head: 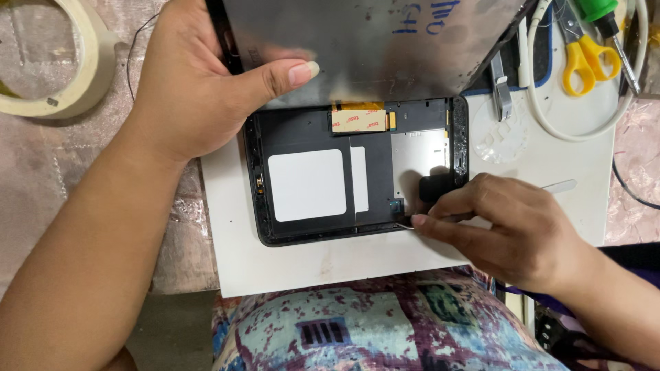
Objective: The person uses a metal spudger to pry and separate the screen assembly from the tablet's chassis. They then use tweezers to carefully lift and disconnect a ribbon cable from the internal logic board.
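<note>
The desk (41, 172) carries a white work board (309, 264), and on it lies an opened tablet housing (357, 175) with its long axis running left to right across the view. Hinged up from its far edge is the grey display panel (371, 48), tilted toward the camera; the left hand (199, 89) clasps its left edge, thumb pressed flat across the panel's back, fingers out of sight behind it.

The right hand (509, 227) is the nearer one to the housing's lower right corner. Its grip is pinched shut on a thin metal tool (405, 225), whose tip touches the inner edge of the frame just left of the fingertips. So the point of work lies left of and just beside that grip, along the near long edge.

A yellow ribbon cable (357, 117) bridges panel and housing at the hinge line. Yellow-handled scissors (584, 58) and a roll of tape (48, 62) lie well apart, at the far corners.

The tool's shaft is mostly hidden in the fingers, so its kind is unclear. The panel's top is cut off by the picture's edge.
</note>
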